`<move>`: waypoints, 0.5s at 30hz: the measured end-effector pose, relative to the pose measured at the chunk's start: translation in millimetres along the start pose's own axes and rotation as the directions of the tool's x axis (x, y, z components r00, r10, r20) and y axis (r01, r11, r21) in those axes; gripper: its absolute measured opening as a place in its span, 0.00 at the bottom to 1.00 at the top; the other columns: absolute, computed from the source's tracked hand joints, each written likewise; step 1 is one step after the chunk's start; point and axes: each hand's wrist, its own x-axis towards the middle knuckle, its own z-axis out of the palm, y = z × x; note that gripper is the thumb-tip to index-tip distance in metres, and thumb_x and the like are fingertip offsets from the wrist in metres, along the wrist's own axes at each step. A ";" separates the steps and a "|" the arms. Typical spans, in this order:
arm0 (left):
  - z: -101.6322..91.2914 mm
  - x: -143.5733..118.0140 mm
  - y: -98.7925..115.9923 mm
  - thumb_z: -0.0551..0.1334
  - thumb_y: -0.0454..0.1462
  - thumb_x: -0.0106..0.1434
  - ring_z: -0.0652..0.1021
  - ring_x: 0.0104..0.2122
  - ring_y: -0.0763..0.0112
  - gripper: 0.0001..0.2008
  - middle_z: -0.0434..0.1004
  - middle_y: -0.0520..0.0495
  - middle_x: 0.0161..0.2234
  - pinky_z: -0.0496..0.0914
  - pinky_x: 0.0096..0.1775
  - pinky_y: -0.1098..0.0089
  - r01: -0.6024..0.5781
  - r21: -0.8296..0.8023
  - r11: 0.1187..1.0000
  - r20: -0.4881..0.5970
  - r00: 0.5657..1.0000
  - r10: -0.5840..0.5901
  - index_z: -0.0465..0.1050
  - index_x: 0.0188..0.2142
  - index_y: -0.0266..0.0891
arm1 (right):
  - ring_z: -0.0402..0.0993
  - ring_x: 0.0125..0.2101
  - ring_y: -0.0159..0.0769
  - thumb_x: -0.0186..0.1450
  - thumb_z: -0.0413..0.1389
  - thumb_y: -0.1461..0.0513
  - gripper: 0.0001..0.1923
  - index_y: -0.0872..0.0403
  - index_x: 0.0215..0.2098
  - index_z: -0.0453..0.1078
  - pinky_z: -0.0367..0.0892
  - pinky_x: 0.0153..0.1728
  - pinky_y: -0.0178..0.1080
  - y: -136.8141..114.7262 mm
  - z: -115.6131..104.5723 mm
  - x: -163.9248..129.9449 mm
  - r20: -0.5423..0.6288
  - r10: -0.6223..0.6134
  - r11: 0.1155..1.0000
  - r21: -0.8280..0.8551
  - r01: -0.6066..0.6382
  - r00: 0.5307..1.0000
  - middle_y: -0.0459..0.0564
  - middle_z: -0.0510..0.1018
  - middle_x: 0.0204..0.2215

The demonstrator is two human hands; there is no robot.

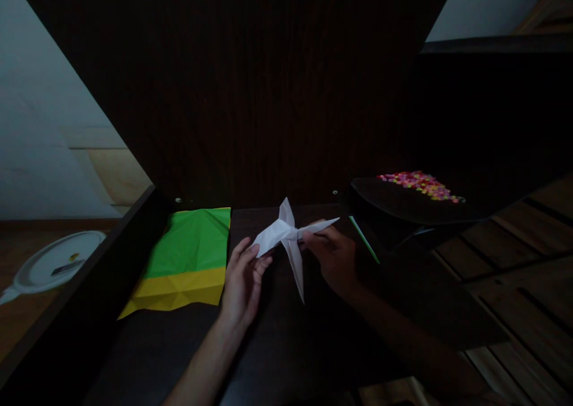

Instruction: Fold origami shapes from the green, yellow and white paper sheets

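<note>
A white folded-paper figure (pixel 285 231) with several pointed arms is held above the dark tabletop (pixel 277 346). My left hand (pixel 244 274) pinches its broad left flap, with the thumb on top and the fingers beneath. At the opposite side, my right hand (pixel 333 254) is closed on the narrow right arm near the centre; some of its fingers are hidden behind the paper. One arm of the figure points up and away, and a longer one hangs down toward me. Left of my left hand lie creased green paper (pixel 190 245) and yellow paper (pixel 179 291).
A thin green-and-white strip (pixel 364 239) lies right of my right hand. Farther right, many small pink, red and yellow pieces (pixel 421 184) rest on a dark raised surface. A dark ledge (pixel 85 286) borders the left; beyond it stands a white lid-like object (pixel 58 261).
</note>
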 end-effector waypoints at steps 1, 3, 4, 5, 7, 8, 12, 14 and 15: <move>-3.1 1.9 -1.9 0.69 0.34 0.52 0.81 0.38 0.67 0.18 0.80 0.48 0.39 0.75 0.41 0.67 -0.051 0.057 0.997 -0.010 0.999 0.051 0.71 0.43 0.42 | 0.75 0.21 0.32 0.63 0.62 0.56 0.12 0.53 0.25 0.73 0.74 0.21 0.34 -0.4 -0.2 1.8 0.001 0.005 1.000 -0.012 -0.005 1.000 0.46 0.76 0.25; -8.9 4.4 -1.9 0.71 0.36 0.52 0.79 0.45 0.64 0.20 0.78 0.46 0.44 0.73 0.46 0.64 -0.195 0.227 0.954 -0.001 0.980 0.200 0.70 0.45 0.43 | 0.75 0.21 0.32 0.64 0.61 0.57 0.11 0.53 0.25 0.73 0.72 0.21 0.34 -3.0 -2.4 6.5 0.036 -0.008 0.998 -0.067 0.010 0.999 0.46 0.75 0.26; -11.0 4.8 0.4 0.71 0.37 0.52 0.78 0.47 0.62 0.20 0.78 0.46 0.46 0.72 0.47 0.63 -0.274 0.323 0.906 0.012 0.958 0.286 0.71 0.44 0.43 | 0.75 0.22 0.32 0.65 0.60 0.58 0.11 0.53 0.26 0.73 0.72 0.21 0.34 -5.1 -4.2 9.2 0.074 -0.027 0.993 -0.112 0.035 0.997 0.46 0.75 0.26; -12.3 4.5 4.2 0.71 0.39 0.53 0.77 0.48 0.61 0.18 0.78 0.45 0.47 0.71 0.48 0.62 -0.334 0.417 0.845 0.055 0.938 0.343 0.73 0.43 0.43 | 0.75 0.23 0.32 0.65 0.59 0.59 0.10 0.53 0.26 0.73 0.71 0.22 0.34 -7.6 -6.3 11.9 0.126 -0.054 0.984 -0.164 0.075 0.991 0.46 0.75 0.26; -12.4 2.6 14.1 0.67 0.43 0.58 0.77 0.47 0.60 0.11 0.79 0.46 0.43 0.70 0.49 0.61 -0.409 0.567 0.715 0.171 0.908 0.383 0.77 0.40 0.42 | 0.75 0.26 0.33 0.66 0.59 0.61 0.10 0.53 0.27 0.73 0.70 0.26 0.35 -12.9 -10.5 16.6 0.256 -0.132 0.938 -0.280 0.204 0.958 0.47 0.75 0.27; -11.2 1.6 19.0 0.67 0.44 0.60 0.77 0.46 0.59 0.11 0.79 0.46 0.43 0.70 0.49 0.61 -0.445 0.597 0.668 0.228 0.892 0.391 0.77 0.39 0.42 | 0.75 0.28 0.33 0.66 0.58 0.62 0.09 0.53 0.28 0.74 0.70 0.28 0.36 -15.2 -12.3 18.2 0.321 -0.169 0.908 -0.317 0.274 0.932 0.47 0.76 0.28; -2.8 1.8 28.1 0.68 0.45 0.58 0.78 0.37 0.64 0.18 0.79 0.47 0.38 0.71 0.40 0.65 -0.432 0.615 0.660 0.319 0.901 0.293 0.76 0.45 0.41 | 0.75 0.31 0.34 0.68 0.56 0.64 0.05 0.54 0.38 0.75 0.70 0.32 0.36 -19.7 -16.2 18.5 0.528 -0.233 0.833 -0.325 0.448 0.817 0.50 0.78 0.33; 1.1 4.1 26.4 0.69 0.45 0.58 0.77 0.33 0.66 0.21 0.79 0.46 0.38 0.71 0.37 0.67 -0.384 0.556 0.737 0.367 0.909 0.197 0.74 0.49 0.41 | 0.75 0.32 0.34 0.68 0.55 0.64 0.06 0.54 0.40 0.75 0.71 0.33 0.37 -19.2 -16.8 16.3 0.574 -0.238 0.821 -0.312 0.478 0.783 0.51 0.78 0.34; 2.8 5.0 25.1 0.68 0.45 0.58 0.77 0.33 0.67 0.20 0.80 0.46 0.38 0.71 0.36 0.68 -0.358 0.526 0.771 0.391 0.907 0.154 0.74 0.48 0.40 | 0.75 0.32 0.34 0.68 0.55 0.64 0.06 0.54 0.41 0.74 0.71 0.33 0.37 -18.6 -16.9 15.2 0.583 -0.239 0.818 -0.310 0.484 0.777 0.51 0.78 0.34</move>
